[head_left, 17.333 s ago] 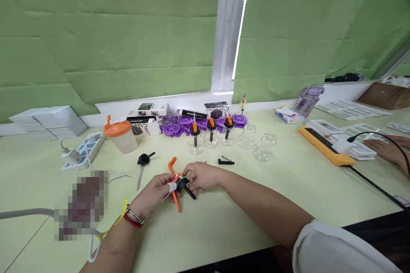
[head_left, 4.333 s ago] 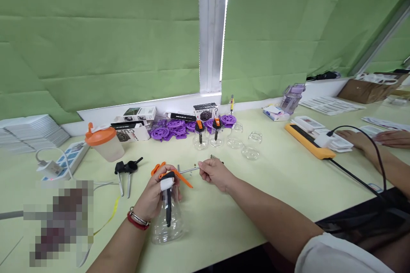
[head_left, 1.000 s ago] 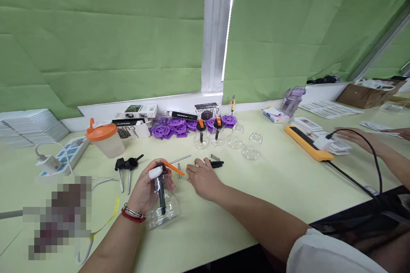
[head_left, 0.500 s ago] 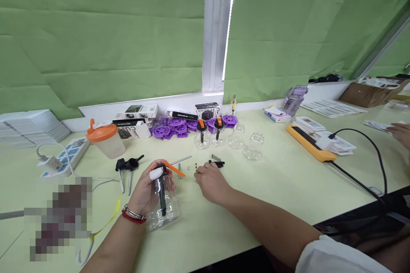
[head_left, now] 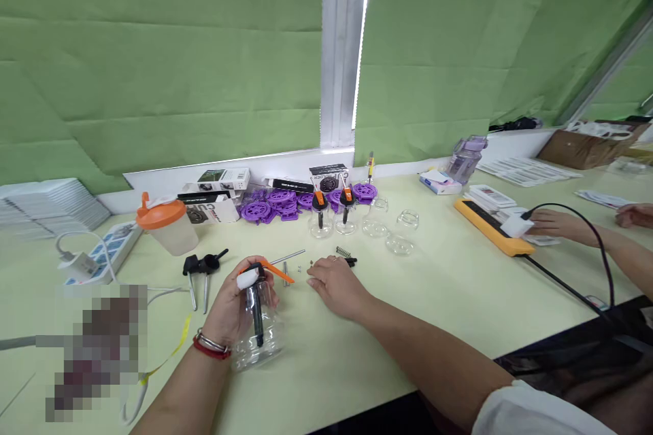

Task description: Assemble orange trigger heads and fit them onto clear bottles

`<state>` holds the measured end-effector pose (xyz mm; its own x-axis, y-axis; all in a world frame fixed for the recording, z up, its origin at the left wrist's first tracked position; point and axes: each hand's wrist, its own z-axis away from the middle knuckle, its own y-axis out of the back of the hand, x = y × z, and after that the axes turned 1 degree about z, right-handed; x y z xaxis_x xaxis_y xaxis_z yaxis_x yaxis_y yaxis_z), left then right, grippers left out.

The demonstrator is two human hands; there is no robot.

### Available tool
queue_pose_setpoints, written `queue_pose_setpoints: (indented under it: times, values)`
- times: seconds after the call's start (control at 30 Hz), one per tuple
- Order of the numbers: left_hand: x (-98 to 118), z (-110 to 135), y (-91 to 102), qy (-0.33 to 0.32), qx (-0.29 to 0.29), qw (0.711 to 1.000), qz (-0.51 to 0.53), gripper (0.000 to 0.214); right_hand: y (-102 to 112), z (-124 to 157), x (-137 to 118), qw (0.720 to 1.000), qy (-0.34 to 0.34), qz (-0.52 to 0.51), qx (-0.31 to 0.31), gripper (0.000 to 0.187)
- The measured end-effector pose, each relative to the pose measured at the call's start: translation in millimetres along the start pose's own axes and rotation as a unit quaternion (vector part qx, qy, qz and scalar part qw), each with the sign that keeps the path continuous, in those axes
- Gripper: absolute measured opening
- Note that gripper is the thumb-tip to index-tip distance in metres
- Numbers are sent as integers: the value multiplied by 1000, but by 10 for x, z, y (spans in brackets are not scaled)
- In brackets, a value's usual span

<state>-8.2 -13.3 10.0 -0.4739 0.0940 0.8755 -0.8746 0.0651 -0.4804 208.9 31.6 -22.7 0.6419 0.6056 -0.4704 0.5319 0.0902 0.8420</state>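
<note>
My left hand is wrapped round the neck of a clear spray bottle with a black pump head and an orange trigger. A white covering wraps one fingertip. My right hand rests on the table with its fingers curled and bunched beside a tiny brass part; what the fingertips hold, if anything, is hidden. Between the hands lie a metal pin, a thin metal rod and tiny silver bits. A spring and a black part lie just behind my right hand.
Two similar bottles and clear bottle bodies stand behind, near purple plastic parts. To the left are black parts with metal stems, an orange-lidded cup and a power strip. A co-worker's hand is by the orange strip.
My right hand has shifted slightly and its fingers have curled in; one of two brass parts no longer shows. A co-worker's hand has come in at the right. My left hand keeps holding the bottle.
</note>
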Motion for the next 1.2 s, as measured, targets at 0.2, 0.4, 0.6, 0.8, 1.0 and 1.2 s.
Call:
queue_pose_setpoints:
  times: [0.2,0.4,0.6,0.8,1.0,1.2]
  values:
    - [-128,22,-105,-4,-4,1000,12,25,43,63,-148,891,-118,-416,-137,55]
    - [-176,3,-208,-140,114,983,44,29,-76,170,-402,683,-118,-661,-288,74]
    - [-85,-36,14,-173,142,969,-106,23,18,99,-332,683,-189,-693,-134,65]
    - [-65,6,89,-131,119,922,-343,31,121,123,-252,780,-155,-603,-58,61]
    - [-27,14,8,-25,196,931,-307,42,240,130,-163,952,168,-256,32,55]
    - [-72,38,-25,-89,188,920,-333,38,205,108,-135,874,-116,-461,-104,80]
